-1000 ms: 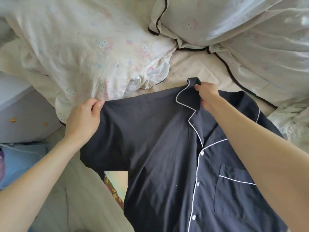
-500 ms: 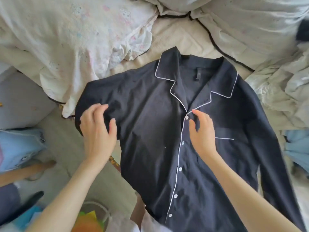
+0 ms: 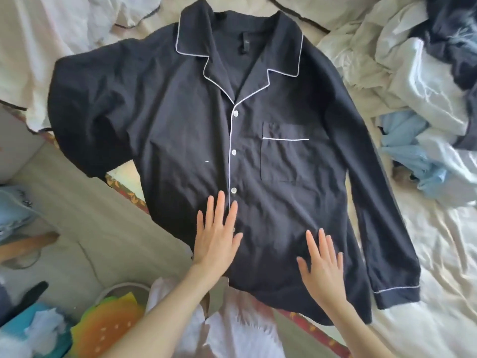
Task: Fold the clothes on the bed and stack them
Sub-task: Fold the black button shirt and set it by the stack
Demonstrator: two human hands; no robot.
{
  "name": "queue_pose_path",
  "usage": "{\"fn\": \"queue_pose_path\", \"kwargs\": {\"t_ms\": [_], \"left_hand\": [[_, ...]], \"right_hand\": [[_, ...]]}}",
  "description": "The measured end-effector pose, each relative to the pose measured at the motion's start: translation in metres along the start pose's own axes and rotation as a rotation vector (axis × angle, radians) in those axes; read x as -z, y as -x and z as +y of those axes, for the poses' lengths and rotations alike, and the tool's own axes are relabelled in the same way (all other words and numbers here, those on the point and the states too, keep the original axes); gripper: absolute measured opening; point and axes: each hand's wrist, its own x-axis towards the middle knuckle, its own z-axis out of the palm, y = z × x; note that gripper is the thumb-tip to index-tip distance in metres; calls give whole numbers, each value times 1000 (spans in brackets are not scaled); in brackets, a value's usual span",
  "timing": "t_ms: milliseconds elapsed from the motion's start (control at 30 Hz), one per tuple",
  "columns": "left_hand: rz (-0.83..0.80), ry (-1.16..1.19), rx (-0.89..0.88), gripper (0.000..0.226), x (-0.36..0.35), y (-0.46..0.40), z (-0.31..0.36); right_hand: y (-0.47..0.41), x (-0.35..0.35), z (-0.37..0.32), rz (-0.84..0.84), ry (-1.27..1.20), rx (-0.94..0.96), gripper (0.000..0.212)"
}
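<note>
Pyjama shirt: the dark pyjama shirt (image 3: pixel 258 156) with white piping lies front-up and buttoned on the bed (image 3: pixel 438 254), collar at the far side, hem nearest the person and hanging a little over the bed's edge.
Left hand: the left hand (image 3: pixel 216 236) lies flat on the lower front just beside the button placket, fingers straight and slightly spread; its grip is apart, pressing rather than holding.
Right hand: the right hand (image 3: pixel 322 264) rests flat near the hem on the pocket side, fingers likewise straight, clasping nothing.
Why so: both palms down suggests smoothing the cloth so later folds come out crisp.
Sleeves: the right sleeve (image 3: pixel 382 202) runs straight to its piped cuff; the left sleeve (image 3: pixel 85 120) seems bunched and doubled under, though the dark cloth makes this hard to read.
Progress: judged early, as no fold is made yet.
Waiting: a heap of crumpled clothes (image 3: pixel 426 99), pale blue, white and dark, lies just beside the shirt.
Next: likely sleeves folded inward.
</note>
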Motion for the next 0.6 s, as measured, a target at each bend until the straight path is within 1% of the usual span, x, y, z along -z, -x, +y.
{"fn": "queue_pose_path", "kwargs": {"t_ms": [67, 100, 167, 200, 267, 333, 433, 533, 600], "left_hand": [[18, -45, 10, 73, -4, 6, 11], [53, -67, -7, 74, -8, 10, 18], [113, -81, -58, 75, -20, 21, 37], [116, -71, -78, 76, -29, 26, 49], [43, -48, -80, 79, -50, 32, 75], [-50, -39, -32, 82, -71, 33, 103], [-45, -93, 21, 86, -88, 23, 125], [-36, -147, 60, 88, -94, 16, 132], [-29, -149, 73, 87, -96, 17, 140]], "right_hand": [[7, -11, 23, -41, 69, 83, 67], [9, -14, 32, -42, 92, 110, 69], [13, -17, 48, -18, 100, 133, 72], [14, -20, 58, 12, 90, 148, 74], [13, -26, 81, 56, 105, 217, 78], [10, -32, 105, 91, 143, 309, 79], [-2, -34, 130, 145, 163, 417, 73], [-8, -36, 147, 155, 128, 392, 65], [-9, -37, 160, 144, 52, 371, 61]]}}
